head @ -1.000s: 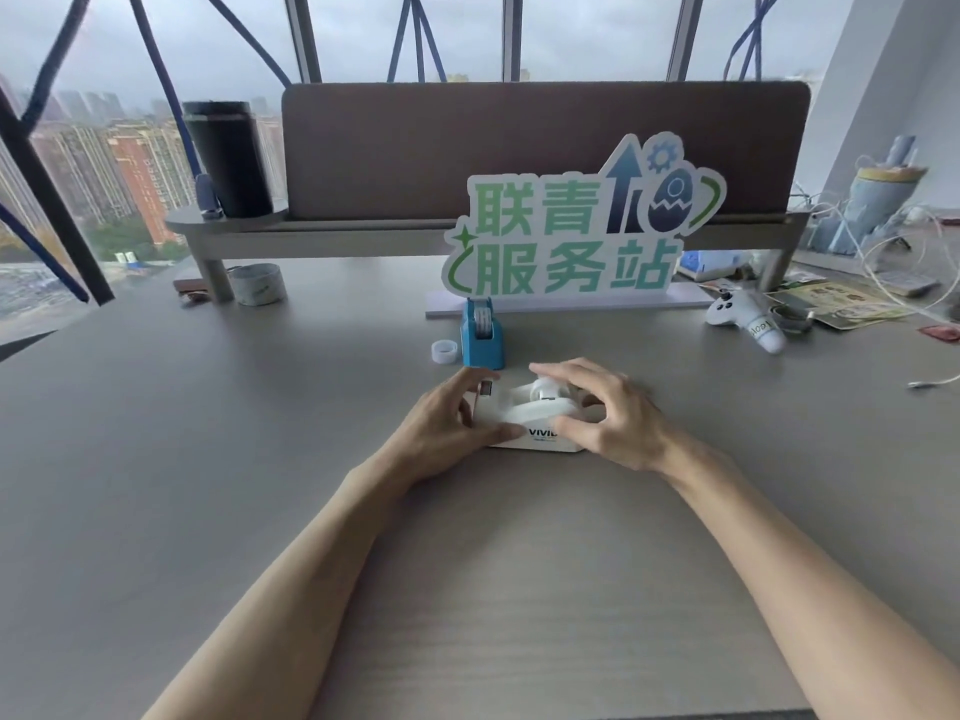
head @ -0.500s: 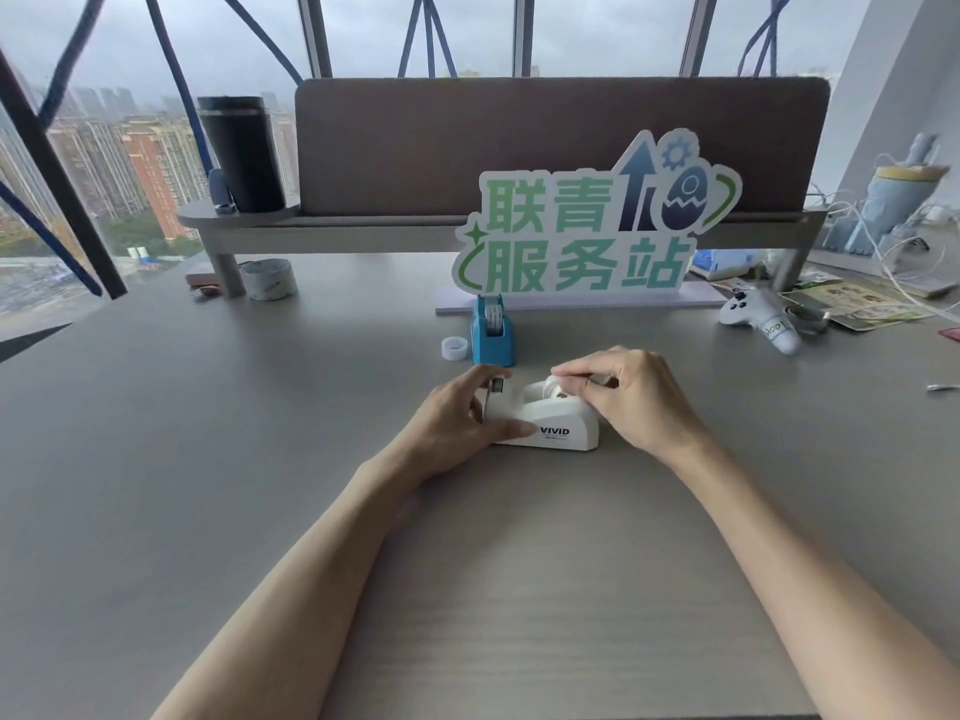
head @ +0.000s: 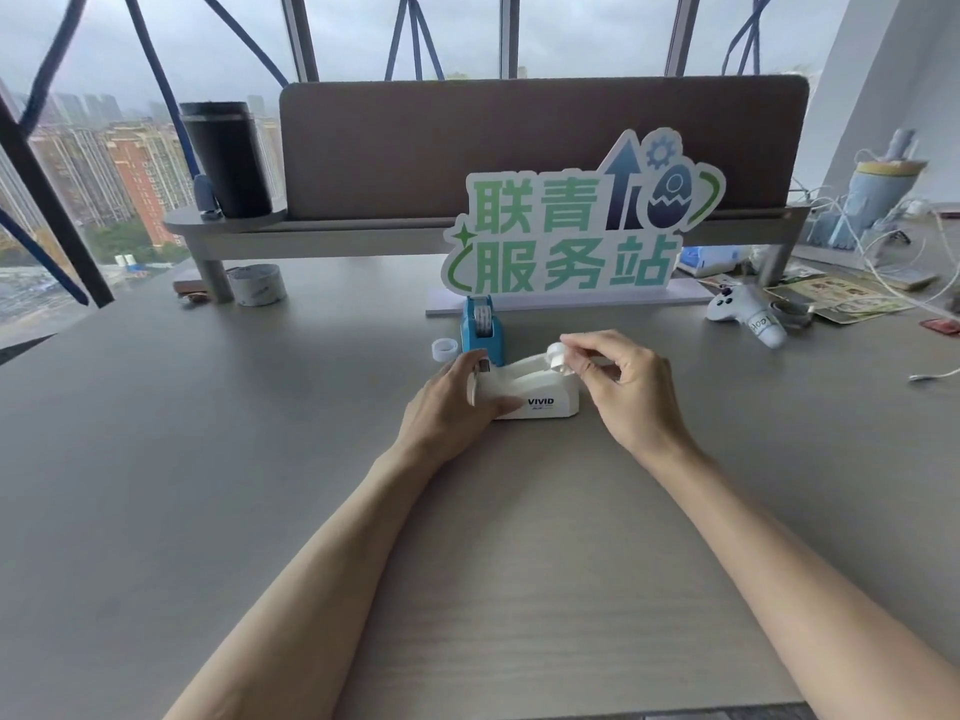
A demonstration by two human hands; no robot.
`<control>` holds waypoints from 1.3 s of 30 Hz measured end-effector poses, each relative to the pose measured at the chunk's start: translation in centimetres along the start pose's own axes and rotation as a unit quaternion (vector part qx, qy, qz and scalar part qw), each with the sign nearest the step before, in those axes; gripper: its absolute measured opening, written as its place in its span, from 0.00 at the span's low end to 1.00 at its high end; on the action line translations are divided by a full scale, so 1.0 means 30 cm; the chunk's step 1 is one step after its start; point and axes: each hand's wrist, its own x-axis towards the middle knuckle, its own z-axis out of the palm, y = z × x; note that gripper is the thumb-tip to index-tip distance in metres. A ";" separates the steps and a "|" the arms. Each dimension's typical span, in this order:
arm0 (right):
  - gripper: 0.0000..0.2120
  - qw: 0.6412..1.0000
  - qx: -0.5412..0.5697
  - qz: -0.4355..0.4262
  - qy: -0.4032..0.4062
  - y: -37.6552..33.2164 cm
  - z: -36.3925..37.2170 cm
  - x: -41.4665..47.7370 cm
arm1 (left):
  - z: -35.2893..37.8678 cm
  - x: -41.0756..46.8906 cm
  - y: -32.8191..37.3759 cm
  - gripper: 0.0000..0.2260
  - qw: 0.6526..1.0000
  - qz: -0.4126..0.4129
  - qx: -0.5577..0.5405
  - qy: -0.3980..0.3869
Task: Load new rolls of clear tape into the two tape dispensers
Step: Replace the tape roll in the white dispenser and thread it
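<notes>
A white tape dispenser (head: 540,394) marked VIVID lies on the grey desk (head: 208,459) in front of me. My left hand (head: 452,407) grips its cutter end. My right hand (head: 618,392) pinches a small white spool core (head: 557,356) just above the dispenser's rear slot. Behind it stands a small blue tape dispenser (head: 483,330) with a roll of tape inside. To the left of the blue dispenser sits a small clear tape roll (head: 444,349).
A green-lettered sign (head: 571,236) on a white base stands behind the dispensers. A wide roll of tape (head: 258,285) lies by the shelf leg at the left. A white game controller (head: 748,314), papers and cables crowd the right. A black tumbler (head: 226,158) stands on the shelf.
My right hand has lifted off the white dispenser with the white spool core pinched in its fingers. My left hand has stayed on the cutter end.
</notes>
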 end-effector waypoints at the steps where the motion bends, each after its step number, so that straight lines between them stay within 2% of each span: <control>1: 0.08 1.000 0.000 0.005 0.015 0.001 0.001 -0.001 | 0.001 0.003 0.001 0.32 1.000 0.005 0.015 0.013; 3: 0.08 0.999 0.000 0.020 0.029 0.008 0.001 0.000 | 0.000 -0.004 -0.005 0.32 0.997 0.040 0.032 0.050; 6: 0.07 0.997 0.013 0.080 0.012 0.028 0.012 0.000 | 0.002 -0.038 -0.009 0.29 0.979 0.159 0.049 0.117; 8: 0.05 0.994 0.014 0.104 -0.005 0.039 0.025 -0.004 | 0.001 -0.056 0.007 0.22 0.964 0.227 0.062 0.126; 10: 0.03 0.993 0.031 0.115 -0.025 0.037 0.039 -0.012 | 0.003 -0.064 0.021 0.19 0.958 0.253 0.070 0.113; 12: 0.02 0.989 0.064 0.123 -0.044 0.022 0.055 -0.021 | 0.009 -0.064 0.028 0.18 0.958 0.256 0.060 0.110; 15: 0.06 0.987 0.078 0.129 -0.057 0.007 0.076 -0.028 | 0.016 -0.065 0.031 0.16 0.963 0.244 0.045 0.108; 19: 0.02 0.978 0.091 0.176 -0.063 0.000 0.077 -0.026 | 0.017 -0.064 0.031 0.13 0.972 0.212 0.021 0.096; 24: 0.04 0.974 0.080 0.206 -0.058 0.010 0.066 -0.018 | 0.020 -0.065 0.035 0.09 0.974 0.207 0.021 0.087; 27: 0.03 0.967 0.070 0.230 -0.087 0.027 0.062 -0.014 | 0.014 -0.070 0.038 0.09 0.974 0.208 0.007 0.083; 30: 0.07 0.974 -0.050 0.179 -0.129 0.058 0.043 -0.010 | 0.006 -0.073 0.040 0.10 0.976 0.200 0.005 0.082; 32: 0.05 0.966 -0.141 0.142 -0.161 0.057 0.016 -0.009 | 0.003 -0.073 0.041 0.12 0.978 0.193 0.006 0.078; 34: 0.06 0.955 -0.182 0.141 -0.185 0.054 -0.008 -0.001 | 0.003 -0.073 0.041 0.12 0.979 0.191 0.006 0.072; 36: 0.07 0.956 -0.199 0.151 -0.155 0.059 -0.028 0.008 | 0.003 -0.073 0.039 0.12 0.980 0.190 0.001 0.063; 39: 0.07 0.948 -0.296 0.099 -0.060 0.107 -0.053 0.016 | 0.003 -0.072 0.040 0.12 0.981 0.185 -0.006 0.057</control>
